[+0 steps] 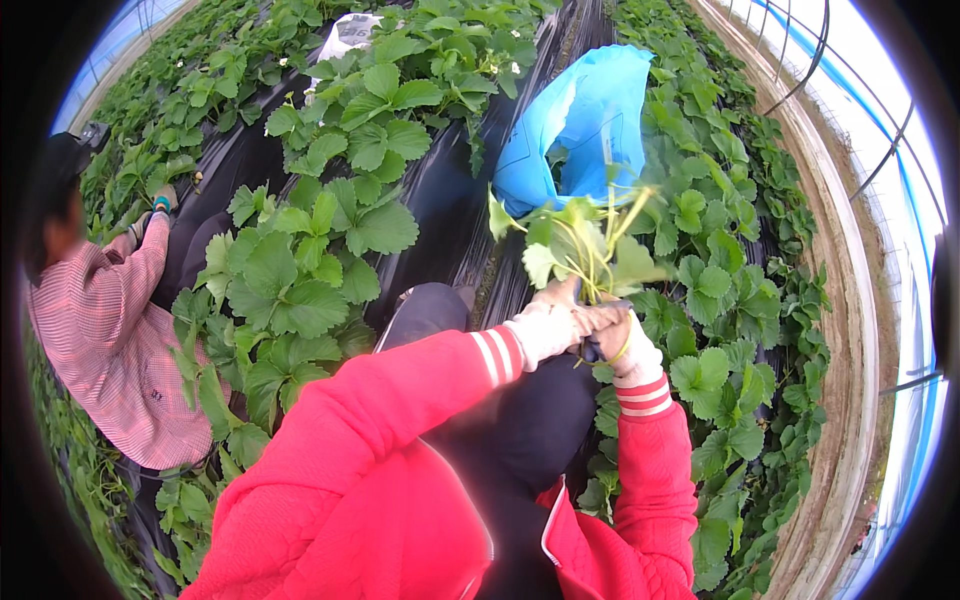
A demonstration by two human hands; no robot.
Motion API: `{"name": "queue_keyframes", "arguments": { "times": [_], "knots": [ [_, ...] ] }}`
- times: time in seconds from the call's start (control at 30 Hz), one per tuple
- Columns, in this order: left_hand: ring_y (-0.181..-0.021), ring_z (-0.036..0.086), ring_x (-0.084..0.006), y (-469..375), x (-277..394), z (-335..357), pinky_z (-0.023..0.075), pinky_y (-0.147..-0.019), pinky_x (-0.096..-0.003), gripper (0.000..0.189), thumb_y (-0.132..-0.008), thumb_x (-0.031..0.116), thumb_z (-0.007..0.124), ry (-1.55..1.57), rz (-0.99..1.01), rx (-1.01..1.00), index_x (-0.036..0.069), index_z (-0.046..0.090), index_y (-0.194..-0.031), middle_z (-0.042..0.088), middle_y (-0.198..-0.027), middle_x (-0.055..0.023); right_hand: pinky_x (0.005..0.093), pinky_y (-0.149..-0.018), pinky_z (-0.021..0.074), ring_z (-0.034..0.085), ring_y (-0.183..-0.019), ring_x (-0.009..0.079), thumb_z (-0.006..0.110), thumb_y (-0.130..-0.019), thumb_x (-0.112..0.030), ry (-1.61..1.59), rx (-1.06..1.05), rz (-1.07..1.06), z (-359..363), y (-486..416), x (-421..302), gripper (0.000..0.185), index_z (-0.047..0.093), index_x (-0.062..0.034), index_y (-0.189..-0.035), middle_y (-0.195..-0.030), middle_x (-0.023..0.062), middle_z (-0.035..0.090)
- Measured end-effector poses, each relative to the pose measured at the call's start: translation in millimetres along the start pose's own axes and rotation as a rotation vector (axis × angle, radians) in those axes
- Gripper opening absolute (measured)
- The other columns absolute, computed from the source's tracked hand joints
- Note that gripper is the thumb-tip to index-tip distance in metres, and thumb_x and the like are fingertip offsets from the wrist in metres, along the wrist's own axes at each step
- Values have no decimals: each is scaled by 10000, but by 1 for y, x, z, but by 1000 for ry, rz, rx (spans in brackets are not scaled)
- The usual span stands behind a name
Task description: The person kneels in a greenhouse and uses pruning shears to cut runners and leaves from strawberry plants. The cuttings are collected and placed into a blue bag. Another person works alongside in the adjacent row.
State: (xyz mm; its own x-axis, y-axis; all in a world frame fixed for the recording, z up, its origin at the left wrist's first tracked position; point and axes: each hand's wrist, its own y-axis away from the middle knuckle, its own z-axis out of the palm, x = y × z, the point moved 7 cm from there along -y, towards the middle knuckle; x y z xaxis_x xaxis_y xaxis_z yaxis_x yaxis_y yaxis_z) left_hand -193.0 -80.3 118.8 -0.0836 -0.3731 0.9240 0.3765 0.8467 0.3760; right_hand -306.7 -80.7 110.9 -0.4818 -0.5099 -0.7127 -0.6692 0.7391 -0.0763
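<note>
Both my hands wear pale work gloves with dark palms and meet in front of my knees. Between them is a bunch of cut strawberry leaves and stems [592, 251], its stalks and leaves pointing up and away from me. My left hand [551, 319] lies across the base of the bunch, its fingers over the other hand. My right hand [619, 341] closes around the stalks from the right, with a thin yellow-green stem looped over it. Just beyond the leaves, an open blue plastic bag [577, 127] rests in the furrow between the rows.
Strawberry plants [285, 289] grow in rows on both sides, over black plastic mulch [435, 202]. At the left a co-worker in a checked shirt [127, 337] reaches into the plants. A white bag [349, 37] lies farther up. A greenhouse wall [911, 225] runs along the right.
</note>
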Motion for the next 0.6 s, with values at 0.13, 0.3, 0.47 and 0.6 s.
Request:
{"name": "queue_keyframes", "arguments": {
  "times": [0.13, 0.3, 0.47, 0.6],
  "knots": [
    [-1085, 664, -280, -19, 34, 30, 554, -885, -409, 547, -951, 257, 633, -396, 284, -200, 81, 473, -1444, 645, -1213, -209, 314, -858, 550, 685, -1025, 191, 563, -958, -61, -548, 210, 286, -45, 22, 11, 331, 561, 38, -1273, -1106, 144, 693],
    [-887, 692, -221, -91, 63, 51, 541, -771, -319, 347, -993, 338, 619, 186, 380, -78, 65, 649, -1205, 716, -1078, -87, 354, -611, 547, 675, -668, 178, 639, -836, -74, 63, 206, 205, -95, -11, 8, 348, 659, -80, -1183, -823, 74, 698],
    [-1021, 685, -262, -195, 102, 5, 528, -905, -381, 536, -894, 565, 694, 67, 184, 163, 66, 733, -1085, 734, -1068, -157, 301, -629, 540, 659, -688, 156, 680, -941, -198, -727, 456, 400, -137, -58, 59, 289, 639, 28, -1115, -830, 46, 688],
    [-1093, 660, -278, -282, 161, -62, 507, -954, -383, 621, -850, 584, 728, -80, 443, 318, 48, 699, -1162, 705, -1152, -172, 305, -716, 555, 670, -822, 165, 680, -966, -205, -1006, 724, 133, -147, -128, 91, 453, 538, 21, -1333, -1039, 91, 666]
  ]
}}
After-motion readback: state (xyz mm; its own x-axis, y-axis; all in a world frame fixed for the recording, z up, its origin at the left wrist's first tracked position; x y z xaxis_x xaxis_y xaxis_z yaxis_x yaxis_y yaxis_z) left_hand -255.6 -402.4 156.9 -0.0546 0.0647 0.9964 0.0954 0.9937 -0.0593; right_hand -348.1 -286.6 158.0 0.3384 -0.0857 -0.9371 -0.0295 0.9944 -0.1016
